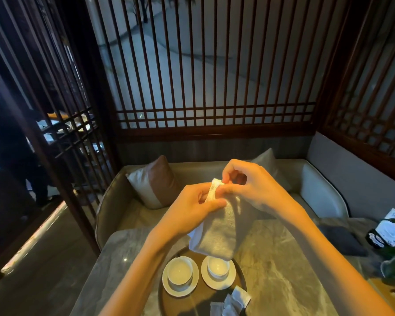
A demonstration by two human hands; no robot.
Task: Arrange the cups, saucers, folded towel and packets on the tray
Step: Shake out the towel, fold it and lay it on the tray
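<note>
Folding the towel above the tray.
Both hands, left hand and right hand, pinch the towel with closed fingers; align edges squarely before lowering beside the cups.

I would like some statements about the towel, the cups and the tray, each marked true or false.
1. Both hands hold the towel in the air above the table. True: the left hand and the right hand grip its top end.
2. The towel lies flat on the tray. False: it hangs from the hands, over the tray.
3. Each of the two cups stands on a saucer. True: the left cup and the right cup each sit on a white saucer.
4. The packets lie on the sofa. False: they lie on the tray, near its front edge.
</note>
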